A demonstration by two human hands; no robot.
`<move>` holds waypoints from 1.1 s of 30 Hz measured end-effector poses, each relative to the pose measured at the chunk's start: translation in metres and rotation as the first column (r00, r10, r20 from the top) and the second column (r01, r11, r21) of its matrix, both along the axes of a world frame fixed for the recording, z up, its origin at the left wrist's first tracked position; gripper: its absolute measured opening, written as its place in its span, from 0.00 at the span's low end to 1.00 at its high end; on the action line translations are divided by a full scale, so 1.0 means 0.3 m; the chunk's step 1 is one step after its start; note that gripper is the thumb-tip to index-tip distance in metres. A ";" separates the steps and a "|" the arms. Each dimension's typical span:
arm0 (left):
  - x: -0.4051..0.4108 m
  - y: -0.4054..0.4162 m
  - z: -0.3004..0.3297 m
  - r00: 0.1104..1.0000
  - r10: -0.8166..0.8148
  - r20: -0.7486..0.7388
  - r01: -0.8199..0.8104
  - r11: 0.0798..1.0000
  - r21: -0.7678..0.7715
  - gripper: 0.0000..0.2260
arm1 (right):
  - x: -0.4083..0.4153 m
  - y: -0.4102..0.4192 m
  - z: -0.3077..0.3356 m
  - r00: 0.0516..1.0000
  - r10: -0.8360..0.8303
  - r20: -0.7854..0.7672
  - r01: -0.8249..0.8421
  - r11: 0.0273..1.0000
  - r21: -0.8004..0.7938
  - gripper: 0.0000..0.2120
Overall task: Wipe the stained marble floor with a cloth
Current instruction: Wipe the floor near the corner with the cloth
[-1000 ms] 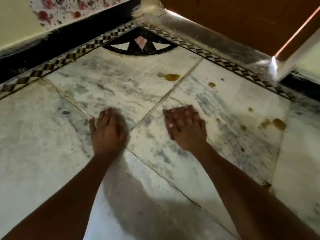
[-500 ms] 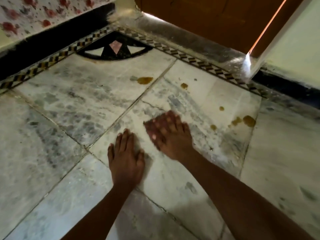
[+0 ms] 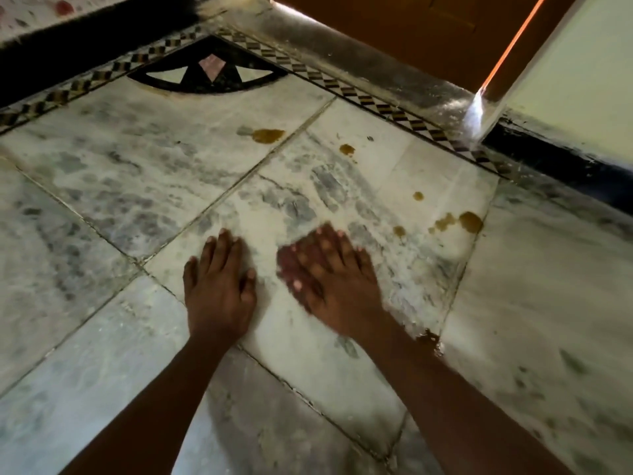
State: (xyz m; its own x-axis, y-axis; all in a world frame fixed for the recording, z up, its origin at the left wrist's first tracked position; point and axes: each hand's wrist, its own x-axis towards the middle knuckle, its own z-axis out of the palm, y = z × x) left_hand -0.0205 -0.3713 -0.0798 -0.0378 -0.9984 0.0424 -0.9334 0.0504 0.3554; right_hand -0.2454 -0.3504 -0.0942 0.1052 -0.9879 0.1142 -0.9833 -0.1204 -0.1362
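Observation:
Both of my hands lie flat on the grey-veined white marble floor (image 3: 154,166). My left hand (image 3: 219,289) presses palm down on a tile, fingers straight, holding nothing. Just to its right, my right hand (image 3: 335,286) also rests palm down with the fingers spread, and it is blurred by motion. No cloth is in view. Brown stains dot the floor beyond and right of my hands: a large one (image 3: 269,135), a smaller one (image 3: 346,149), a dot (image 3: 418,196), a cluster (image 3: 471,221) and a dark smear (image 3: 428,337) beside my right forearm.
A black inlaid corner motif (image 3: 209,75) and a checkered border strip (image 3: 376,104) edge the floor. Behind them run a grey threshold (image 3: 359,63) and an orange-brown door (image 3: 411,29). A pale wall (image 3: 575,70) with black skirting (image 3: 565,159) stands at the right.
My left hand has slid right across the tile joint and now lies close beside my right hand. The right hand stays blurred on the same tile. The view has shifted right.

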 end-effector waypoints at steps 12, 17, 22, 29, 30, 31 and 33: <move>-0.242 0.365 0.014 0.998 -0.020 0.052 0.022 0.999 -0.044 0.33 | -0.181 0.278 0.044 0.999 -0.010 0.034 0.004 0.985 0.173 0.30; -0.275 0.468 -0.002 0.997 0.008 0.074 -0.006 0.999 -0.034 0.33 | -0.405 0.443 0.041 0.977 -0.212 -0.027 0.213 0.952 0.222 0.28; -0.282 0.475 -0.011 0.998 0.030 0.064 -0.026 0.998 -0.058 0.32 | -0.324 0.176 0.080 0.913 -0.396 0.098 0.338 0.869 0.362 0.29; -0.283 0.467 -0.010 0.999 0.003 0.053 0.004 0.993 -0.121 0.31 | -0.460 0.548 0.031 0.999 -0.021 -0.045 0.031 0.972 0.232 0.31; -0.286 0.466 -0.010 0.999 0.002 0.049 0.005 0.992 -0.126 0.31 | -0.529 0.553 0.034 0.991 -0.105 -0.088 0.125 0.956 0.266 0.33; -0.285 0.468 -0.012 0.999 0.003 0.047 0.003 0.992 -0.128 0.31 | -0.578 0.529 0.032 0.971 -0.214 -0.109 0.237 0.929 0.286 0.33; -0.284 0.471 -0.008 0.999 0.007 0.048 -0.002 0.993 -0.117 0.31 | -0.614 0.414 0.042 0.893 -0.448 -0.047 0.440 0.846 0.301 0.31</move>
State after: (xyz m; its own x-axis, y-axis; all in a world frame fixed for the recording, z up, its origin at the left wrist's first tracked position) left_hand -0.1055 -0.2301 -0.0823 -0.0380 -0.9869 0.1567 -0.9495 0.0845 0.3021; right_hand -0.4297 -0.2263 -0.0816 -0.3517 -0.9160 -0.1932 -0.9181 0.3778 -0.1200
